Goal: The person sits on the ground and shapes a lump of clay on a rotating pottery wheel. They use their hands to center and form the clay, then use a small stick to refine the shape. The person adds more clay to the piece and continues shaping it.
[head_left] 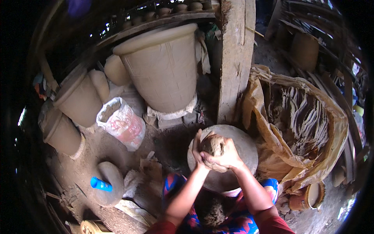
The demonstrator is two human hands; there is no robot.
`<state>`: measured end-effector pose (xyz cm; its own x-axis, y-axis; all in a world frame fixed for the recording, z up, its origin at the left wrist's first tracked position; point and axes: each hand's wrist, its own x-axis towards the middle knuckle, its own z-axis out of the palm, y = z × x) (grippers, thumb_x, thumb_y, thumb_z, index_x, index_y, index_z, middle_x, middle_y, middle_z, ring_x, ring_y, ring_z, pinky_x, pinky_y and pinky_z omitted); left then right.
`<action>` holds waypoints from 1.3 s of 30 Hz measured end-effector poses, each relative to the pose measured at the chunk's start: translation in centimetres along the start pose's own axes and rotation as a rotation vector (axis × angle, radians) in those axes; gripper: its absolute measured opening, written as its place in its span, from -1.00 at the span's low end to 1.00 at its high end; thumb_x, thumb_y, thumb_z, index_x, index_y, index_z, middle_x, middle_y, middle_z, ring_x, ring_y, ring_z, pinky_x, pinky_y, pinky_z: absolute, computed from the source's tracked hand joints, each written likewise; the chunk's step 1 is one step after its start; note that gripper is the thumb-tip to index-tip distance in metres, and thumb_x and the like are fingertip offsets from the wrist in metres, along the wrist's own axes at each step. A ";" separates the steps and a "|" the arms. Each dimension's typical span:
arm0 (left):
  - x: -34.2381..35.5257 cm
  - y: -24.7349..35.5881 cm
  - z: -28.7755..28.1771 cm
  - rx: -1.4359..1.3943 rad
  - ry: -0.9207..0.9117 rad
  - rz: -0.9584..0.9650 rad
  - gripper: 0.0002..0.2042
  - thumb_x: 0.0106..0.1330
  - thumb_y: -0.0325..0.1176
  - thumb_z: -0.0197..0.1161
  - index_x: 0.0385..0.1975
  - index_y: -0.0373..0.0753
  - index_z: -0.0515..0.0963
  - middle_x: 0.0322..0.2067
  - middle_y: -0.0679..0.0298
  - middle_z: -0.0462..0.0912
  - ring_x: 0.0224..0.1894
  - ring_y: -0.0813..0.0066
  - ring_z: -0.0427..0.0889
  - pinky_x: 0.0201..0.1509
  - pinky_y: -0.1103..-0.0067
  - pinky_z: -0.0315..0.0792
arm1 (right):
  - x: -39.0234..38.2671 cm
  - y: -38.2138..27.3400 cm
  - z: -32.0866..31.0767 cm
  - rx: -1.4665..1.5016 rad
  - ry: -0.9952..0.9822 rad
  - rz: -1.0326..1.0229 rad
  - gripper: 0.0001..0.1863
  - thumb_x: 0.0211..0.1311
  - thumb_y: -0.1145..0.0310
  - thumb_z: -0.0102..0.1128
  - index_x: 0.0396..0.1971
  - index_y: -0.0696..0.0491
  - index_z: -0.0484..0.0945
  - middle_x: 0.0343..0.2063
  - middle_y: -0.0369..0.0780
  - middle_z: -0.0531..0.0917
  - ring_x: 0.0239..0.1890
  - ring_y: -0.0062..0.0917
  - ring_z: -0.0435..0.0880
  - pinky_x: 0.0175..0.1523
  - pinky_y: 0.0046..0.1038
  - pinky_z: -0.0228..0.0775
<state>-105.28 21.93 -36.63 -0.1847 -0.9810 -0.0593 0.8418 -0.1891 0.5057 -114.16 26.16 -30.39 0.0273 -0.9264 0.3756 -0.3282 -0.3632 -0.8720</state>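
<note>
Both hands are wrapped tight around a lump of clay (213, 145). The left hand (197, 150) cups its left side and the right hand (225, 158) is curled over the front, so the grip is closed on it. Right under the grip sits a round stone slab (243, 146). Most of the lump's underside is hidden by fingers. Just right of the grip there's a torn sack of clay (300, 121).

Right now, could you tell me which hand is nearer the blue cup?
Left. The left hand cups the clay lump on the side facing the blue cup; the right hand grips its far side.
</note>
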 end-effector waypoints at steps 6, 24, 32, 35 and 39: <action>-0.7 1.2 2.5 -0.170 0.092 -0.028 -0.52 0.06 0.02 0.08 -0.14 -0.23 0.34 -0.20 0.24 0.43 -0.10 0.29 0.41 -0.01 0.33 0.27 | 0.2 0.3 -1.5 0.389 0.537 0.075 -0.71 -0.14 0.32 0.33 -0.47 0.17 0.46 -0.51 -0.29 0.51 -0.45 -0.64 0.46 -0.31 -0.57 0.35; -0.7 2.1 2.6 0.650 -0.040 0.447 -0.67 0.14 -0.17 0.12 -0.42 -0.40 0.53 -0.45 0.17 0.57 -0.37 0.54 0.49 -0.23 0.58 0.33 | -0.1 -2.0 -2.7 -0.313 0.311 -0.078 -0.22 -0.64 0.08 0.53 -0.32 0.27 0.46 -0.44 -0.10 0.60 -0.32 -0.48 0.58 -0.16 -0.48 0.40; -1.3 0.5 2.9 0.337 -0.008 0.178 -0.46 0.16 0.12 -0.07 -0.82 -0.25 0.26 -0.78 0.44 0.25 -0.65 0.64 0.18 -0.58 0.53 0.09 | -1.3 -1.3 -0.3 -0.118 0.610 0.073 -0.47 -0.37 0.19 0.47 -0.47 0.28 0.45 -0.53 -0.21 0.52 -0.46 -0.58 0.44 -0.27 -0.53 0.33; -1.4 0.4 3.1 0.557 -0.145 0.125 -0.46 0.18 0.16 -0.15 -0.52 -0.31 0.38 -0.52 0.28 0.40 -0.40 0.54 0.32 -0.31 0.54 0.23 | -1.3 -0.5 -0.6 -0.122 0.690 0.013 -0.45 -0.34 0.16 0.46 -0.47 0.29 0.43 -0.47 -0.17 0.50 -0.40 -0.54 0.42 -0.22 -0.48 0.30; -1.2 1.0 4.4 0.437 -0.478 0.124 -0.30 0.19 0.18 -0.26 0.20 -0.15 -0.19 0.23 0.15 -0.25 0.27 0.37 -0.32 0.28 0.49 -0.35 | -1.3 0.0 -4.9 -0.017 0.543 0.106 -0.69 -0.09 0.20 0.24 -0.50 0.16 0.49 -0.57 -0.27 0.50 -0.50 -0.61 0.42 -0.35 -0.55 0.29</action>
<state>-106.43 23.12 -32.25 -0.3895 -0.8480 0.3594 0.6067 0.0574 0.7929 -118.80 27.82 -29.37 -0.4965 -0.7717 0.3975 -0.3177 -0.2646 -0.9105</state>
